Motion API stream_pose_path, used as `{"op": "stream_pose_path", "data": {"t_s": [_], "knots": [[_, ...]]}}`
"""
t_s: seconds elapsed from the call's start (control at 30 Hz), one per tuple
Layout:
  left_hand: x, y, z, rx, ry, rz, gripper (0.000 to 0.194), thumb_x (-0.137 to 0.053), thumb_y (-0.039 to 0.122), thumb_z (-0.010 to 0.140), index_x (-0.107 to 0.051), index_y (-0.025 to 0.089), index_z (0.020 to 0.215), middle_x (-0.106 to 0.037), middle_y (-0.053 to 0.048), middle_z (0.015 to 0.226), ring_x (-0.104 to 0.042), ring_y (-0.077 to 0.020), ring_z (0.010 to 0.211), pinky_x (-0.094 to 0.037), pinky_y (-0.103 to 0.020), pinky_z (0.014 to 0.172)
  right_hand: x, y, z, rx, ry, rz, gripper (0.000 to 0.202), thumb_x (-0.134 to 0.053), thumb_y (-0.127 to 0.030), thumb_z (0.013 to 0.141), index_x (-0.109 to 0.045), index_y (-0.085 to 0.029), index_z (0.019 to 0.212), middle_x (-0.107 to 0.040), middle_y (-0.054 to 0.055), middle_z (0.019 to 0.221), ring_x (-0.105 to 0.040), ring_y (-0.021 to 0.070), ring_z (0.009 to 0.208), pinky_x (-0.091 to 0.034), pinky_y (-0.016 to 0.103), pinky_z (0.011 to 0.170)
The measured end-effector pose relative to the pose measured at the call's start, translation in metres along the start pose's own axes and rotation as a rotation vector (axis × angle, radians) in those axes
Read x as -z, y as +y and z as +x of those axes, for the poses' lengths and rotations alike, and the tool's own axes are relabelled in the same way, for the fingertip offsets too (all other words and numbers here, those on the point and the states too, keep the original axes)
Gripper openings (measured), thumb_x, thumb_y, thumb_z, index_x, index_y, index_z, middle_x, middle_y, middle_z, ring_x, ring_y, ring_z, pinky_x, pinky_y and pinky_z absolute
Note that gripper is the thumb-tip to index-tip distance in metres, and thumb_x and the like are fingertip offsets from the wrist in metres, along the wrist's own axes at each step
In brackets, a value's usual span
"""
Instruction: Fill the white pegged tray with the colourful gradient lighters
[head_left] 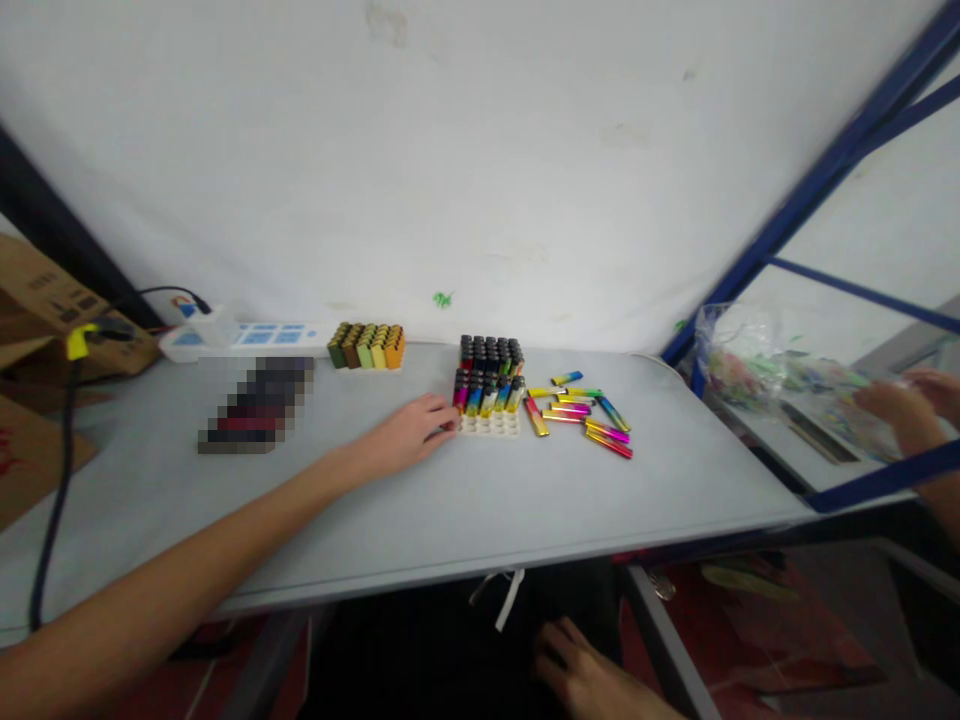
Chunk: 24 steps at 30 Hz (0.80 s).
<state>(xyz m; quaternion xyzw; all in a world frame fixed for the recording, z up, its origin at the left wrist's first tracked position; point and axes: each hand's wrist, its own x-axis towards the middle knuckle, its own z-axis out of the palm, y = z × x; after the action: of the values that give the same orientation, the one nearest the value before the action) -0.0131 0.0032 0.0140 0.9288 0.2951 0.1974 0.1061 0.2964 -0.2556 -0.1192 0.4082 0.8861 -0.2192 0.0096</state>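
My left hand (pixel 417 432) reaches across the table, its fingertips and thumb closed at the left edge of a white holed tray (pixel 489 425). Colourful lighters (pixel 487 396) with dark tops stand upright in the tray's rows, and the nearest holes show bare. Right behind them is a block of lighters with black tops (pixel 491 352). To the right, several shiny metallic-coloured lighter bodies (pixel 574 410) lie scattered at different angles. Low in the view, my right hand (pixel 574 668) rests over my lap, fingers loosely bent and apart, with nothing visible in it.
A block of green-to-orange lighters (pixel 367 346) stands near the wall, beside a white power strip (pixel 255 340). A pixelated dark object (pixel 259 405) lies left. Cardboard (pixel 60 310) and a black cable (pixel 64 490) are far left. Beyond a blue frame (pixel 780 230), another person's hands (pixel 900 410) show.
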Motion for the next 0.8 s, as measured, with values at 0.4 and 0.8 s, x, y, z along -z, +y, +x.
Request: {"op": "stream_pose_path", "data": {"t_s": [0.4, 0.8], "knots": [[-0.003, -0.001, 0.001, 0.009, 0.007, 0.007, 0.017, -0.048, 0.024, 0.103, -0.063, 0.018, 0.100, -0.060, -0.008, 0.102, -0.058, -0.0230, 0.096, -0.047, -0.035, 0.090, 0.181, -0.042, 0.034, -0.131, 0.235, 0.792, 0.029, -0.080, -0.038, 0.084, -0.078, -0.024, 0.109, -0.078, 0.003, 0.102, -0.075, 0.0198, 0.088, -0.063, 0.027, 0.081], [-0.007, -0.003, 0.000, 0.003, 0.040, -0.007, 0.012, -0.051, 0.021, 0.101, -0.062, 0.019, 0.096, -0.059, -0.006, 0.098, -0.057, -0.0212, 0.093, -0.047, -0.032, 0.087, 0.242, 0.049, 0.174, 0.114, 0.942, 0.447, 0.033, -0.078, -0.046, 0.083, -0.073, -0.020, 0.104, -0.075, 0.005, 0.096, -0.073, 0.0190, 0.083, -0.063, 0.032, 0.077]]}}
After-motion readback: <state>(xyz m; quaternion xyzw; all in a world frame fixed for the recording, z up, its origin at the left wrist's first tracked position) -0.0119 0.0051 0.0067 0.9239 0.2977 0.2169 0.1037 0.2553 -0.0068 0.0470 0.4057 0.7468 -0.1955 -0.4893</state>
